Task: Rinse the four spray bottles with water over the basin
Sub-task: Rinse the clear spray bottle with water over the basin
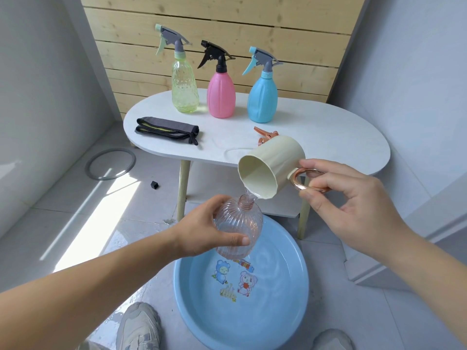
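My left hand [202, 229] grips a clear pinkish ribbed spray bottle [240, 223] with its top off, held over the blue basin [298, 299] on the floor. My right hand [338, 198] holds a cream mug [273, 165] by its rose-gold handle, tilted so water runs into the bottle's neck. The bottle's orange spray head [265, 133] lies on the white table [328, 137] behind the mug. A yellow-green bottle [183, 89], a pink bottle [221, 97] and a blue bottle [262, 99] stand upright in a row at the table's back.
A folded grey cloth [166, 130] lies on the table's left part. A grey ring [111, 164] and a small black cap [154, 184] are on the tiled floor at left. My shoes [139, 327] stand beside the basin. Wet patches mark the floor.
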Demonstrator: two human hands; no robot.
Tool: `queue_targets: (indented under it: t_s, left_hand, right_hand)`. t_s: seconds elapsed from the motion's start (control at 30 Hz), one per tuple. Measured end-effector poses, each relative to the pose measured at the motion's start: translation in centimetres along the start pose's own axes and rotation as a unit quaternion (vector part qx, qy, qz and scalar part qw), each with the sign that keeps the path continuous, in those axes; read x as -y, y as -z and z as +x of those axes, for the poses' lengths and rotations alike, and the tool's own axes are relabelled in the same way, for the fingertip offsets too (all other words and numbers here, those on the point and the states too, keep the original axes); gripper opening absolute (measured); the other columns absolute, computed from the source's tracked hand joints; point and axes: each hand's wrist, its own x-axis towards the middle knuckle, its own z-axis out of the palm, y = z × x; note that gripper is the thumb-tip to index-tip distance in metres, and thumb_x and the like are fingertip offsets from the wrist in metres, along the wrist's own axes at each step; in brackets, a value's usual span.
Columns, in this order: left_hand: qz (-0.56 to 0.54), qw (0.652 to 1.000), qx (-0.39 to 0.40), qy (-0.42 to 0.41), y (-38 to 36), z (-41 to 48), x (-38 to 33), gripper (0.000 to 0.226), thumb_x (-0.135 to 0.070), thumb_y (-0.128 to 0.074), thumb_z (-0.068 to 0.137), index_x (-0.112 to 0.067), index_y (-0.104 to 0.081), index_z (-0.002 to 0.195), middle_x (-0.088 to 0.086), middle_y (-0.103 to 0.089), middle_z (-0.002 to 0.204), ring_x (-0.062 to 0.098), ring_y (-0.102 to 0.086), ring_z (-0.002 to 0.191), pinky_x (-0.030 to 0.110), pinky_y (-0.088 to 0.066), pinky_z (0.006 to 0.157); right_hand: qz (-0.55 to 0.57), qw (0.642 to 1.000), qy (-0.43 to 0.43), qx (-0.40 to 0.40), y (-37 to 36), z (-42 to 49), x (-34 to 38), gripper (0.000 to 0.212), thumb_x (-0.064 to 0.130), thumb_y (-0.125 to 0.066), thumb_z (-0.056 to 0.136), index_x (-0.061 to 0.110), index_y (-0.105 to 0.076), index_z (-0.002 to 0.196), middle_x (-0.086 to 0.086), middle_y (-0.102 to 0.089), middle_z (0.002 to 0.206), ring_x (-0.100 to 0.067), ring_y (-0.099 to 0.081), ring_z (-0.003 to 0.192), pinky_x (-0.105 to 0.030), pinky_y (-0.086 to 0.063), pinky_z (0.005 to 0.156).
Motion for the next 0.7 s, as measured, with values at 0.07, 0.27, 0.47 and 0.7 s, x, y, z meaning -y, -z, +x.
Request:
queue_targets:
  t_s: [0.07,0.27,0.47,0.7]
  left_hand:
    - [-0.001,1.0,0.002,0.002,0.0,0.0,-0.1,0.087,-0.06,-0.092,0.048,-0.042,-0.055,0.124,-0.017,-0.07,0.12,-0.003,-0.066,0.112,0.024,-0.05,0.105]
    - [-0.001,1.0,-0.001,0.001,0.0,0.0,0.3,0.091,-0.06,-0.094,0.05,-0.037,-0.057,0.129,-0.013,-0.071,0.12,0.003,-0.067,0.114,0.034,-0.051,0.108]
    - [-0.013,1.0,-0.003,0.002,-0.1,0.1,0.4,0.091,-0.057,-0.095,0.05,-0.032,-0.059,0.13,-0.011,-0.072,0.119,0.007,-0.068,0.115,0.039,-0.052,0.109]
    - [-0.018,1.0,-0.011,0.006,0.0,0.1,0.3,0.097,-0.058,-0.094,0.049,-0.031,-0.057,0.134,-0.012,-0.072,0.121,0.005,-0.067,0.116,0.039,-0.051,0.11]
  right_hand:
    - [0.003,1.0,0.015,-0.001,0.0,0.0,0.1,0.019,0.034,-0.065,0.086,0.017,-0.071,0.079,0.008,-0.066,0.126,-0.005,-0.064,0.114,-0.02,-0.045,0.101]
    - [-0.016,0.998,0.053,0.001,-0.2,0.0,-0.1,0.025,0.036,-0.061,0.088,0.015,-0.072,0.081,0.001,-0.066,0.128,-0.016,-0.065,0.11,-0.028,-0.049,0.097]
    - [-0.043,0.995,0.092,0.011,-0.3,0.0,-0.2,0.025,0.031,-0.061,0.09,0.011,-0.07,0.079,-0.003,-0.065,0.131,-0.023,-0.063,0.11,-0.035,-0.049,0.098]
    - [-0.11,0.976,0.187,0.01,-1.0,0.2,-0.7,0.028,0.024,-0.062,0.092,0.002,-0.072,0.078,-0.013,-0.064,0.13,-0.033,-0.062,0.108,-0.04,-0.049,0.094]
